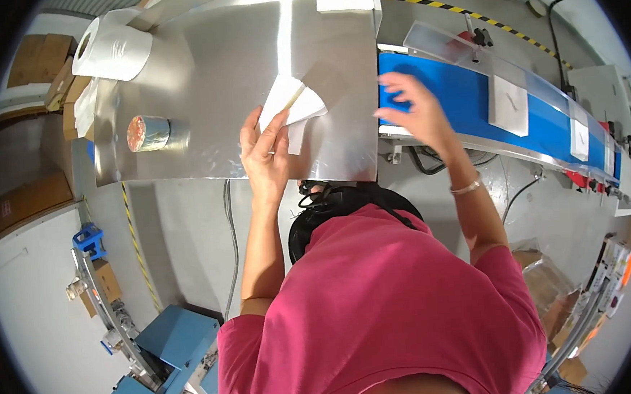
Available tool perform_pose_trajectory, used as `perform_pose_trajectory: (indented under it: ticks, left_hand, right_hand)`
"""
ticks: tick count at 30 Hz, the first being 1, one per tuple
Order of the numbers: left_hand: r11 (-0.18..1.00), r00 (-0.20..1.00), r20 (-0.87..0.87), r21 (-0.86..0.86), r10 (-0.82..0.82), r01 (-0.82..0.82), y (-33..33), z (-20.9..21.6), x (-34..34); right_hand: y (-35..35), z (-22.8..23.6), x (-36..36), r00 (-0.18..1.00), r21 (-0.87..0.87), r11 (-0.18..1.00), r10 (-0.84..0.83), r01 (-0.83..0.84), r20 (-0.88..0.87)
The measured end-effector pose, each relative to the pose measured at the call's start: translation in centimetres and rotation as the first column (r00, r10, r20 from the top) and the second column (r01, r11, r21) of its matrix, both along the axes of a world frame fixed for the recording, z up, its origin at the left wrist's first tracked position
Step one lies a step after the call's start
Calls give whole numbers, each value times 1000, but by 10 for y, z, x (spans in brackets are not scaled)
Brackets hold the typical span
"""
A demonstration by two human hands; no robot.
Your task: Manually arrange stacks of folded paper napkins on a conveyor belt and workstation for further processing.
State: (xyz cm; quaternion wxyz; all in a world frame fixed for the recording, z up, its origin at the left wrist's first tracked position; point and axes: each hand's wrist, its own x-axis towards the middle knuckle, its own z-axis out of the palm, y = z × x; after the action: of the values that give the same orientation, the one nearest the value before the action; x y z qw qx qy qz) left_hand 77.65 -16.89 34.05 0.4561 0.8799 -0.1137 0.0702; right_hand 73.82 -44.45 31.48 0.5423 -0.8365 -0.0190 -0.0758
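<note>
My left hand [265, 148] grips a fanned bunch of flat white packets [282, 101] over the steel table [211, 80], near its front edge. The packets overlap, so I cannot tell how they are stacked. Beyond the table's right edge, my right hand [415, 108] hovers by the near end of a blue conveyor belt [457, 87], fingers apart and nothing in them. Farther along the belt lie several flat white packets, the closest one [508, 106] bearing a small dark mark.
On the table's left stand a roll of clear film [115, 49] and a short round roll [147, 133] with a reddish end. A clear guard [440, 43] runs along the belt's far side. Cardboard boxes [30, 203] sit at the left; blue machine housings [176, 335] stand at the lower left.
</note>
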Motion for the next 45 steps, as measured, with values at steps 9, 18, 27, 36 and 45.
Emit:
perform_pose_trajectory:
  ticks: [9,18,27,36,45]
  left_hand:
    - [996,996,27,26,-87,87,-1,-2,3]
    - [969,986,154,245,-56,17,10,-2,20]
    - [873,851,260,311,-457,375,-56,22,11]
    - [732,639,-358,-365,-681,576,-151,20,22]
    - [730,510,-533,-581,-675,360,-217,-8,34]
  right_hand:
    - [59,-18,62,939,-8,944,330,-331,91]
    - [-81,-62,-17,883,1,897,-436,442,-173]
    - [-253,-63,-105,510,-614,191,-763,765,397]
    - [-108,-5,-52,965,683,716,54,143,-258]
    - [-138,-18,-68,936,536,798,-96,276,-339]
